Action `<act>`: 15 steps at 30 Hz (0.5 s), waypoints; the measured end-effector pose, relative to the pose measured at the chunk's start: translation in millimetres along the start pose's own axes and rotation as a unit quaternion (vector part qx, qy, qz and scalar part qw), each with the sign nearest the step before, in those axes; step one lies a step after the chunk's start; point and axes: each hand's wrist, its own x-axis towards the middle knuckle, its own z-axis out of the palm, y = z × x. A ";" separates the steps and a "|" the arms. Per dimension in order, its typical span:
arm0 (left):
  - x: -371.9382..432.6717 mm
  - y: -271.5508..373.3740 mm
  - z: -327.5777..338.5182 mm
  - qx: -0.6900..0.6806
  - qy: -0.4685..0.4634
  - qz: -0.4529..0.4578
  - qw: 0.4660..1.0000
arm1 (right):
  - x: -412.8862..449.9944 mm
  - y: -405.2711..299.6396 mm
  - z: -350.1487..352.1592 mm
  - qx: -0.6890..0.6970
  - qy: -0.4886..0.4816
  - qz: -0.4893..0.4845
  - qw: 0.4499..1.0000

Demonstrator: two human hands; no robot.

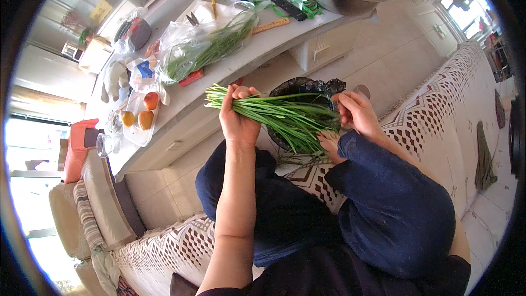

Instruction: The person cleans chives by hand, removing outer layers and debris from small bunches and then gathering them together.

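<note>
My left hand (pixel 241 125) is closed around a bunch of green chives (pixel 287 117), the pale cut ends sticking out past the fist to the left. The long leaves run right and droop over a bin lined with a black plastic bag (pixel 294 85). Beside the leaf tips is my right hand (pixel 356 113), its fingers curled in and the thumb near them. The leaves close to it are blurred, and whether a strand is between those fingers is hidden. My bare foot (pixel 331 148) shows just below the tips, next to my raised knee in dark blue trousers.
On the long table (pixel 283 39) lie a clear bag of chives (pixel 209 49), scissors (pixel 192 19), a remote control (pixel 289 7) and a tray of fruit (pixel 139 131). A steel bowl (pixel 341 0) heaped with chives stands at its far right. Around me is the patterned sofa cover (pixel 427 102).
</note>
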 end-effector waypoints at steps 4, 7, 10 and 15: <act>-0.9 8.9 -5.3 -0.030 -0.005 0.023 0.999 | -3.9 -7.2 10.3 0.004 0.083 -0.082 0.993; -0.7 7.2 -7.4 -0.025 0.011 0.031 0.999 | -10.4 -14.8 13.9 -0.031 0.106 -0.181 0.977; 2.3 4.4 -12.1 -0.009 0.012 0.040 0.999 | -18.7 -31.2 23.4 -0.228 0.077 -0.432 0.869; 2.0 -0.7 -11.2 0.008 0.019 0.055 0.998 | -25.6 -41.6 40.2 -0.361 -0.046 -0.478 0.799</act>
